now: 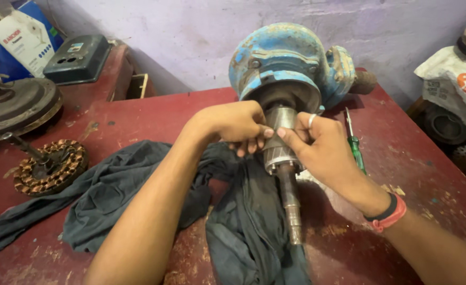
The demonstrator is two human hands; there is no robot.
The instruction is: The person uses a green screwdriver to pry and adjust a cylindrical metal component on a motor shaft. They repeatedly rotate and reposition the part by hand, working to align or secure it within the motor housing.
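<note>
At the table's far middle, both the left hand (238, 126) and right hand (317, 145) pinch the steel rotor (281, 140) jutting from the blue pump housing (288, 60), likely heavy, rigid, greasy, best gripped around its drum.

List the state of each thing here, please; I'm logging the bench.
Left hand: grip closed on the rotor.
Right hand: grip closed on the rotor.
Rotor: partly out of the housing, shaft towards the camera.
Blue housing: on its side, open end facing the camera.
Green screwdriver: lying flat, untouched.
Dark cloth: crumpled under the shaft.
Copper winding: bare, set aside.
</note>
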